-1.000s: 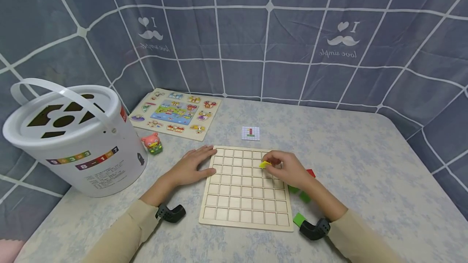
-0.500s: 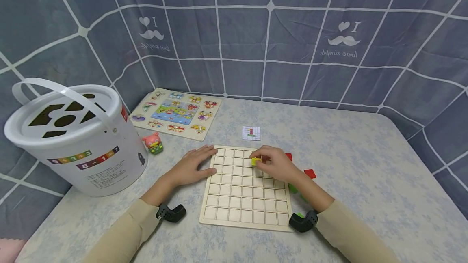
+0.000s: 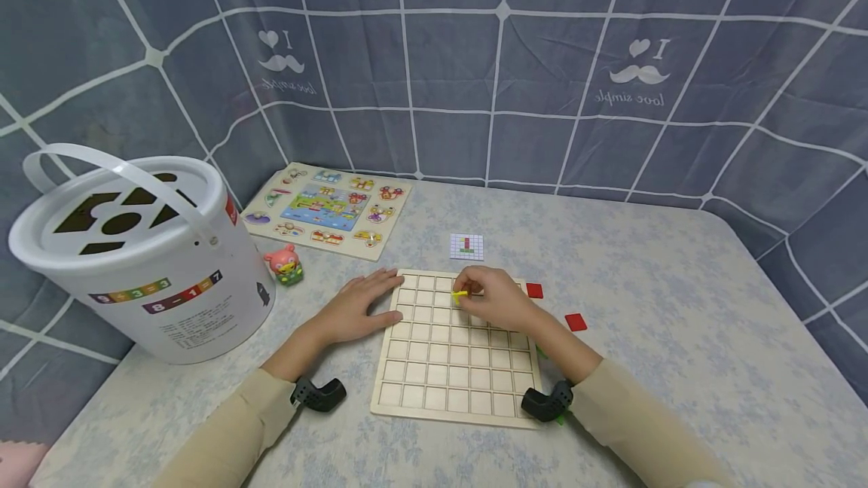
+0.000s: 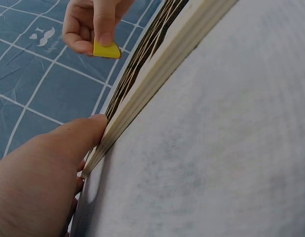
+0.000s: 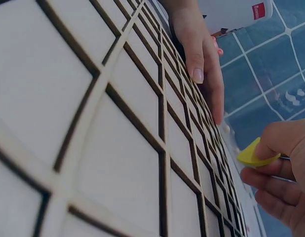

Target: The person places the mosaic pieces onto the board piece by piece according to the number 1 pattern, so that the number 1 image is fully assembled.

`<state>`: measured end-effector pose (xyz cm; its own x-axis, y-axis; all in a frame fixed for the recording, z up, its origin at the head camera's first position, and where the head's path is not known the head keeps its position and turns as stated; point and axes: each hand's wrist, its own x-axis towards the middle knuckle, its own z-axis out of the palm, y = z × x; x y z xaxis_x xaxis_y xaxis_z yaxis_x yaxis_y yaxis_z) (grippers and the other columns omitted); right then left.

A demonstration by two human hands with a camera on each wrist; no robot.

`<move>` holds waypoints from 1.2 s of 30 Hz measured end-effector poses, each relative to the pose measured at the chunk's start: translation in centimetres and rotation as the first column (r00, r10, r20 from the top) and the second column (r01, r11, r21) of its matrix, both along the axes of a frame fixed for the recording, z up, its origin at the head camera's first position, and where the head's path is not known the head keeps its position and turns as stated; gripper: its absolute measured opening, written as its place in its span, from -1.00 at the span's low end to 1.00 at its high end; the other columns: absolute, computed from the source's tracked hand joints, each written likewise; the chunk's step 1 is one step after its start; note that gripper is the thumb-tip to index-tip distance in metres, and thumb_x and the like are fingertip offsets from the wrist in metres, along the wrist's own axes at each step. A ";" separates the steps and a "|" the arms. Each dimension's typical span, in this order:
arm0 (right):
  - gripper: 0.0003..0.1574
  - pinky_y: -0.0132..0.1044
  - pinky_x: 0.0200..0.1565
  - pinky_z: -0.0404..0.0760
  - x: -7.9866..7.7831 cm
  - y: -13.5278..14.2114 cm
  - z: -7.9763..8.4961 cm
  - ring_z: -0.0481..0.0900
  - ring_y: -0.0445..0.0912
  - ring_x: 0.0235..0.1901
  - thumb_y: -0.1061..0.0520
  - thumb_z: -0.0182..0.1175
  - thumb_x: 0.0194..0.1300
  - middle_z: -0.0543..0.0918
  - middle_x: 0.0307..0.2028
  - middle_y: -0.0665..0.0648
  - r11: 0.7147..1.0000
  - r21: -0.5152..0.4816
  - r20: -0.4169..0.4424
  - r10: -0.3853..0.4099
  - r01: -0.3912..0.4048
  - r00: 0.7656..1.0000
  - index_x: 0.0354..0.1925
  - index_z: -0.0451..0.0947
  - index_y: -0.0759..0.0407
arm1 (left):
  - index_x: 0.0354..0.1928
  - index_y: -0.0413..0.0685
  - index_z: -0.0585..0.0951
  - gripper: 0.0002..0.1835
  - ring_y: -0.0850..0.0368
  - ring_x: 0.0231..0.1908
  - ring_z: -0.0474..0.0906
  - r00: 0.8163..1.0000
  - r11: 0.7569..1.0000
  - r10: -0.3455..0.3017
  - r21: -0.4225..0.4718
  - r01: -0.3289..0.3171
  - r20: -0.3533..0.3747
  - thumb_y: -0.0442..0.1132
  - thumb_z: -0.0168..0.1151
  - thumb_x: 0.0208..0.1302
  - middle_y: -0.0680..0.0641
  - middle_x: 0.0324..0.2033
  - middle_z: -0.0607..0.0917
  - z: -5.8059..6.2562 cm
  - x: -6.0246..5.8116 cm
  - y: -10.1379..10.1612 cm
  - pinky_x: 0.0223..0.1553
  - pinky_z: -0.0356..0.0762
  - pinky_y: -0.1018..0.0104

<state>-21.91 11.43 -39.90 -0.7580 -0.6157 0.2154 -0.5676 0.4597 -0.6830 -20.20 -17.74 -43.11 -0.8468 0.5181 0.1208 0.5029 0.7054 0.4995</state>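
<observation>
Between thumb and fingers my right hand (image 3: 495, 298) pinches a small yellow tile (image 3: 460, 294), held over the upper part of a wooden grid board (image 3: 434, 375). In the left wrist view the yellow tile (image 4: 105, 50) is tilted and apart from the board. My left hand (image 3: 351, 309) rests at the board's left edge, fingers extended, with the thumb touching the rim. Behind the board lies a small pattern card (image 3: 466, 247) with a red and green figure on a grid. Two red tiles, one (image 3: 534, 291) close to the board and another (image 3: 576, 322) farther right, lie on the table.
A white bucket (image 3: 224, 307) with a holed lid stands at the left, a pink and green toy figure (image 3: 284, 266) beside it. Behind them lies a picture puzzle board (image 3: 383, 228). Green tiles (image 3: 560, 419) are mostly hidden under my right forearm. A grey checked curtain (image 3: 447, 59) encloses the table.
My right hand has moved left across the board's upper part with the yellow tile. Its forearm now uncovers the red tiles and covers most of the green ones. The left hand has stayed put.
</observation>
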 end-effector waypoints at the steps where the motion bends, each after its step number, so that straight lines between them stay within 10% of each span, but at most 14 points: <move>1: -0.92 -0.23 -0.15 0.59 -0.1 -0.1 0.0 0.54 -0.17 -0.29 0.26 0.22 0.28 0.62 -0.28 -0.02 1.000 -0.002 0.006 -0.002 0.002 1.000 -0.24 0.58 0.12 | 0.43 -0.13 0.32 -0.26 -0.18 0.43 0.07 1.000 1.000 0.000 -0.001 0.000 0.001 0.10 0.20 0.33 -0.21 0.41 0.27 0.0 0.0 0.0 0.37 -0.04 -0.24; 20: -0.85 -0.29 -0.27 0.57 -0.8 -1.1 -0.1 0.53 -0.15 -0.33 0.32 0.23 0.25 0.59 -0.35 -0.01 1.000 0.000 0.104 0.005 -0.005 0.995 -0.17 0.58 0.24 | 0.44 -0.10 0.31 -0.26 -0.18 0.44 0.05 1.000 1.000 -0.002 -0.013 0.002 0.018 0.11 0.18 0.34 -0.20 0.42 0.25 0.3 0.0 0.2 0.37 -0.05 -0.23; 36: -0.82 -0.33 -0.33 0.54 -1.3 -1.5 -0.2 0.50 -0.20 -0.36 0.30 0.16 0.35 0.65 -0.31 -0.03 0.995 0.078 0.026 0.061 -0.063 0.998 -0.15 0.69 0.20 | 0.44 -0.11 0.31 -0.26 -0.18 0.44 0.05 1.000 1.000 0.001 -0.010 -0.001 0.021 0.11 0.18 0.34 -0.21 0.42 0.25 0.4 0.1 0.1 0.37 -0.06 -0.24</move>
